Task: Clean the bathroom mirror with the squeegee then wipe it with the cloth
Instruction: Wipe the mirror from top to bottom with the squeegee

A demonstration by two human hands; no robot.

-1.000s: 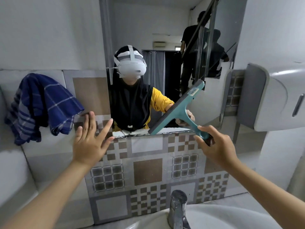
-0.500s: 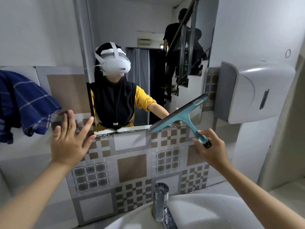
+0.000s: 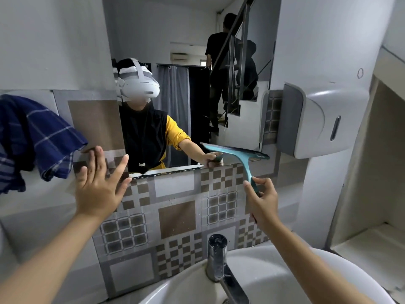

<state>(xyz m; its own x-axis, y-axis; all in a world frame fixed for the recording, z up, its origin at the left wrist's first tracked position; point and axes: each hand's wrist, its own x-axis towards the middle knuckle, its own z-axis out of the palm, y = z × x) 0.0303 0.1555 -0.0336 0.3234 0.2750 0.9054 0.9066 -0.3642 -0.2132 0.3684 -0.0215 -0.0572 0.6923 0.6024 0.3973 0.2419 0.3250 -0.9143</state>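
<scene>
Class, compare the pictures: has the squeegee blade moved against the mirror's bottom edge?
Yes. The squeegee has come down and levelled: earlier its blade slanted up the mirror; now it lies nearly flat, close above the bottom edge.

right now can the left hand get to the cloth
Probably yes. The left hand is open and empty, flat by the tiled wall, and the cloth hangs just to its upper left with nothing between them.

Glossy plastic squeegee [image 3: 237, 155]; woven cloth [image 3: 37, 137]; chrome tap [image 3: 217, 257].
</scene>
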